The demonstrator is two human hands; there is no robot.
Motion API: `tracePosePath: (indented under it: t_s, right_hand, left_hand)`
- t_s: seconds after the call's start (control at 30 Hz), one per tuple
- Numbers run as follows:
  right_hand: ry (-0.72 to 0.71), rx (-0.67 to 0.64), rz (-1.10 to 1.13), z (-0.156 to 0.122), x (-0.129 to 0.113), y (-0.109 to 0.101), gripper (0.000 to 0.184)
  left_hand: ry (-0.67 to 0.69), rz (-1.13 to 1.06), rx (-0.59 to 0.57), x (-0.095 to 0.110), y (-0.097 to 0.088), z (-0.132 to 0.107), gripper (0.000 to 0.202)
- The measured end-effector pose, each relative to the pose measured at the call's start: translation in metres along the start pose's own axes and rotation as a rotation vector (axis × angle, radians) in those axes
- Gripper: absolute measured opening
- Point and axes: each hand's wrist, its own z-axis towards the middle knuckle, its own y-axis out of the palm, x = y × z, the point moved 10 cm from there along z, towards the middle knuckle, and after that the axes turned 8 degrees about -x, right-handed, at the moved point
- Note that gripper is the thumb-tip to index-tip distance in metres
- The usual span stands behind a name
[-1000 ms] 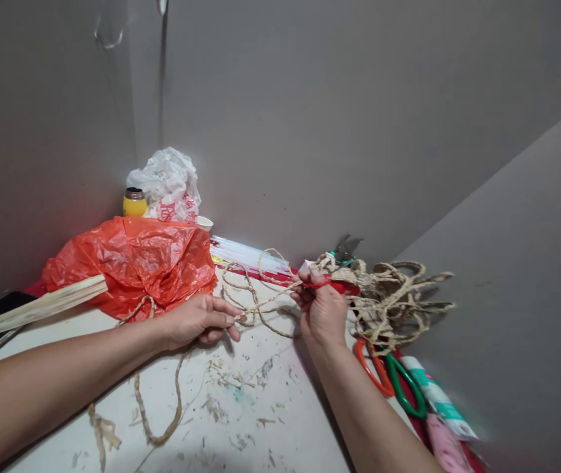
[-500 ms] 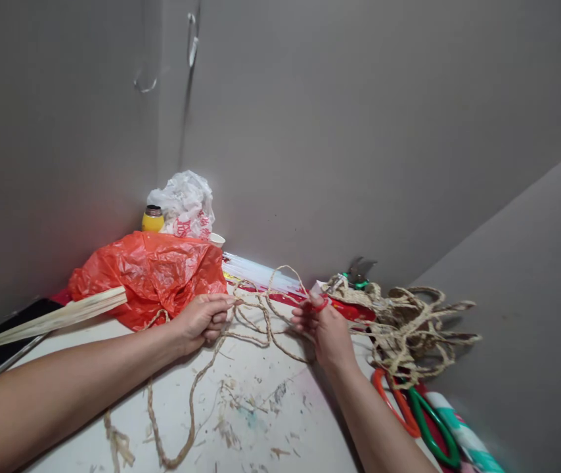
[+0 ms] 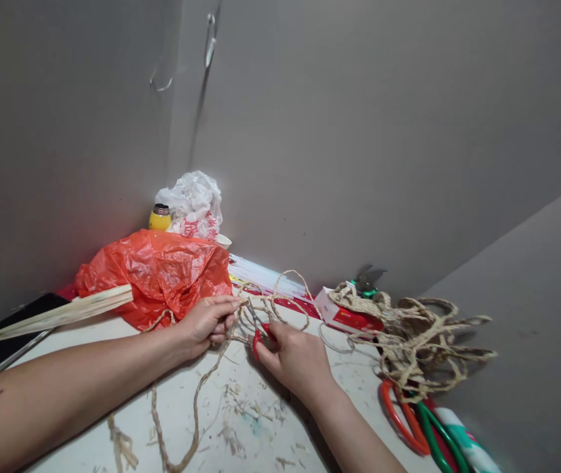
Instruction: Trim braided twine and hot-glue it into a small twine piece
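My left hand [image 3: 213, 320] pinches a thin tan twisted straw rope [image 3: 196, 407] between thumb and fingers. The rope runs down the table from that hand, and more of it lies in loose loops beyond. My right hand [image 3: 293, 358] grips small scissors [image 3: 257, 343] with red handles, thumb and fingers in the loops. Their metal blades point up and left, close by the left fingertips and the rope. Whether the blades touch the rope I cannot tell. A frayed, knotted rope end [image 3: 121, 447] rests at the lower left.
A red plastic bag [image 3: 157, 272] lies behind my left arm, with pale straw strips [image 3: 64, 314] beside it. To the right are a coiled braided rope pile [image 3: 421, 341], a red box [image 3: 352, 317], and orange [image 3: 403, 420] and green handles [image 3: 438, 437]. Fibre scraps litter the white table [image 3: 320, 420].
My right hand has moved left, bringing the scissors to the rope near my left fingertips. The left hand keeps its pinch. The whole view has shifted slightly.
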Motion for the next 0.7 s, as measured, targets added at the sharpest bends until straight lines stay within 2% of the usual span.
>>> tracePosePath:
  t_s: [0.07, 0.17, 0.47, 0.7]
  right_hand:
    - [0.006, -0.027, -0.172, 0.0, -0.003, 0.002, 0.023]
    - [0.021, -0.046, -0.257, -0.001, -0.007, 0.003, 0.026]
    - [0.023, -0.106, -0.246, -0.001, -0.007, 0.013, 0.026]
    - [0.033, -0.095, -0.198, 0.0, -0.001, 0.013, 0.029]
  left_hand:
    - [0.004, 0.003, -0.012, -0.001, 0.002, 0.0, 0.025]
    - [0.022, 0.013, -0.022, 0.0, 0.004, 0.0, 0.021]
    - [0.066, 0.042, 0.036, 0.0, -0.003, 0.0, 0.028]
    - [0.049, 0.022, 0.02, -0.001, -0.003, 0.001, 0.031]
